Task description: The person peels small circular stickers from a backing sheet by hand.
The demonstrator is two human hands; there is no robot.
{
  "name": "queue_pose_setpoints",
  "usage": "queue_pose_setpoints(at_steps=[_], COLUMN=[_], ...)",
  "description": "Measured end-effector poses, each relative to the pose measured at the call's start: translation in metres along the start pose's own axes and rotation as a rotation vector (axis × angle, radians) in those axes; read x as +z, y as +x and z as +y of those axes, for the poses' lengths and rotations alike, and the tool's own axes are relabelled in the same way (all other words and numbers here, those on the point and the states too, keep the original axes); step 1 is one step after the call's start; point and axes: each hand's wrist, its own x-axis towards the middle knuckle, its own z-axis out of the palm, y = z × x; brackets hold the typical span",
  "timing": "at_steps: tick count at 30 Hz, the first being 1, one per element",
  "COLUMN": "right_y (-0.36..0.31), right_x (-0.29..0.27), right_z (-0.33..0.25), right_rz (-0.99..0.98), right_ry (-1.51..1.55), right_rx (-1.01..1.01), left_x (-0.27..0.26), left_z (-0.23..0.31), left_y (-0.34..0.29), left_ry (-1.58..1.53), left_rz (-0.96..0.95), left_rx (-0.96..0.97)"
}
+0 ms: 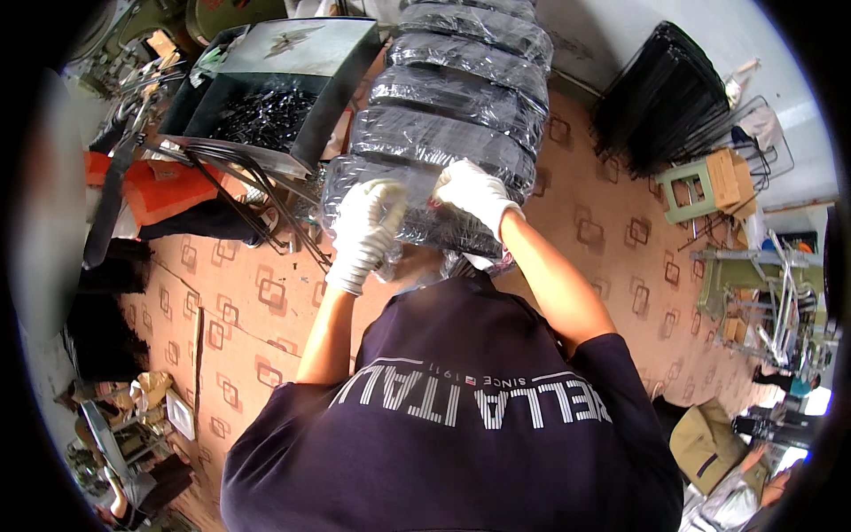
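Note:
Both hands wear white knitted gloves and work at the near end of a row of black bundles wrapped in clear plastic film. My left hand is over the left part of the nearest bundle, its fingers curled in toward the thumb. What it grips, if anything, is too small or hidden to name. My right hand is over the same bundle's right part, fingers pinched together. A small reddish spot shows at its fingertips, too small to identify. Crumpled film hangs at the bundle's near edge.
More wrapped bundles run away from me. Left of them stands an open metal bin of small dark parts, with an orange cloth beyond its legs. Black rods lean at the right wall near a green stool. Other people are at the lower edges.

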Motion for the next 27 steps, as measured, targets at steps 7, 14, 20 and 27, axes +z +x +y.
queue_pose_setpoints(at_steps=[7, 14, 20, 27], right_y=[0.036, 0.035, 0.022, -0.044], right_x=[0.028, 0.010, -0.032, -0.056], right_z=[0.005, 0.006, 0.022, 0.029], right_rz=[0.079, -0.034, 0.272, -0.032], right_ry=[-0.303, -0.077, 0.504, 1.016], right_rx=[-0.122, -0.098, -0.225, -0.168], left_x=[0.035, 0.054, 0.051, 0.049], left_z=[0.000, 0.008, 0.015, -0.002], left_y=[-0.026, -0.036, -0.029, 0.005], left_ry=[0.172, 0.540, 0.573, -0.309], left_rz=[0.026, -0.040, -0.096, -0.286], left_rx=[0.201, 0.193, 0.196, -0.159])
